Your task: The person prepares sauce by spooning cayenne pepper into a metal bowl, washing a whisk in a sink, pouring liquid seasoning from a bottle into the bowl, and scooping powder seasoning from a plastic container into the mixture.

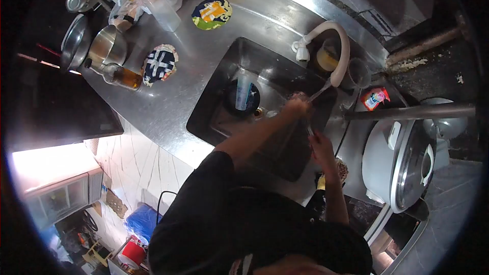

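Note:
Under the stream from the white faucet, my left hand is closed around something too small and blurred to name. My right hand is lower and to the right, its fingers closed on the end of a thin metallic utensil that runs up toward my left hand. Both hands are over the right part of the metal sink. Inside the sink, a clear plastic cup lies over a dark round dish, left of my hands.
A large white pot with a glass lid stands right. Behind the faucet are a cup and a red packet. Left hold a bottle, metal bowls and cloth pads. A bar crosses at right.

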